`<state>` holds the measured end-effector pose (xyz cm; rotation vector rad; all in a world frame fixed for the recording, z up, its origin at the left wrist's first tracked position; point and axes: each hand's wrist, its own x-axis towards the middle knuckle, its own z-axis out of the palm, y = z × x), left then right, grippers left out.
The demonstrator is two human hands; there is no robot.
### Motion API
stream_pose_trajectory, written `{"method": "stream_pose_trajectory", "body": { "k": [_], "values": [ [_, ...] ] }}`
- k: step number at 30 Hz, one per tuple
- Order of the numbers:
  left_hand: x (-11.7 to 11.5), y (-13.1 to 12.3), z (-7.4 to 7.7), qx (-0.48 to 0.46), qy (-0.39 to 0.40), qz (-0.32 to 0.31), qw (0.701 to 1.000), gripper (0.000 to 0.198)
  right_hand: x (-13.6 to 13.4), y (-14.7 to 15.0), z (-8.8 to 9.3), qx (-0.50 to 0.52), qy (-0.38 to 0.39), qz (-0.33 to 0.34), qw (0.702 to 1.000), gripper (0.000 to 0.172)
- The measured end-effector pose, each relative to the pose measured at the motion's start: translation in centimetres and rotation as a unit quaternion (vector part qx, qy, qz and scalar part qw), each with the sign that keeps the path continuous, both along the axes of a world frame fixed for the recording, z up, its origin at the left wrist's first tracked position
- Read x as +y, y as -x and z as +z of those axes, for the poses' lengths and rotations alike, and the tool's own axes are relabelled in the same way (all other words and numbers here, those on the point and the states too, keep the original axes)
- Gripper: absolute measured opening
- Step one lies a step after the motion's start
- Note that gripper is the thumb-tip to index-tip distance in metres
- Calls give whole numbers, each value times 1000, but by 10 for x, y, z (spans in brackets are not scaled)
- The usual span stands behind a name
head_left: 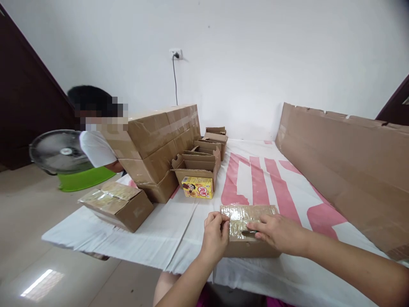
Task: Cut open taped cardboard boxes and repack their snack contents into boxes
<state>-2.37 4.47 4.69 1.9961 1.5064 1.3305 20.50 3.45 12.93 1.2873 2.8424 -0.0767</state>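
A closed cardboard box [252, 248] with shiny clear tape across its top lies at the table's front edge. My left hand [217, 232] is closed at the box's left top edge, its fingertips pinched at the tape; what they hold is too small to tell. Over the middle of the lid, my right hand [271, 230] is wrapped round a small dark tool [249, 233], which touches the tape. Beyond the box stands a yellow printed packet [198, 188], against a row of open cardboard boxes [195, 165].
Stacked taped cartons [153, 136] stand at the left, with another taped box [128, 209] nearer. A person [96, 145] sits behind them beside a fan [60, 151]. A tall cardboard panel [345, 166] runs along the right of the cloth-covered table [179, 238].
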Motion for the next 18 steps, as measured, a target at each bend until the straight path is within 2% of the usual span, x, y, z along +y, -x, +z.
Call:
{"method": "stream_pose_trajectory", "body": {
  "k": [4, 11, 14, 16, 18],
  "values": [
    [0, 2, 2, 4, 10, -9, 1000, 14, 1, -7, -4, -4, -45, 39, 998, 36],
    [0, 1, 3, -6, 9, -21, 1000, 14, -5, -10, -16, 20, -105, 30, 994, 36],
    [-1, 2, 2, -11, 11, -24, 1000, 15, -4, -22, -21, 58, -118, 30, 991, 35],
    [-1, 3, 1, -15, 13, -26, 999, 15, 0, -40, -28, 101, -122, -22, 987, 35],
    [-1, 3, 0, -20, 14, -29, 999, 14, 4, -66, -44, 144, -128, -124, 973, 39]
  ]
}}
